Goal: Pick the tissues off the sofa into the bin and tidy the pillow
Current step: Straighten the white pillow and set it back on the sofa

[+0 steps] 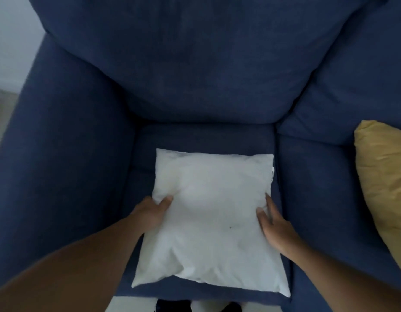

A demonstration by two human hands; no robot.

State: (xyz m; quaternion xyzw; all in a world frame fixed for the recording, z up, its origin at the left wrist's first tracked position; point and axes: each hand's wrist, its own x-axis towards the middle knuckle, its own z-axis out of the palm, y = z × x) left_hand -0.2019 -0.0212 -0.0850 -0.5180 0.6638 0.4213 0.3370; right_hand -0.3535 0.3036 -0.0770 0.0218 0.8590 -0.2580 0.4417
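A white pillow (211, 219) lies flat on the seat cushion of the dark blue sofa (195, 70). My left hand (153, 211) grips its left edge, thumb on top and fingers tucked under. My right hand (271, 226) holds the right edge, thumb pressed on the top and fingers along the side. No tissues or bin are in view.
A yellow cushion (385, 183) leans on the seat to the right. The sofa's thick left armrest (66, 158) rises beside the pillow. A pale wall and floor (6, 64) show at the far left. Dark shoes (172, 306) peek out below the seat's front edge.
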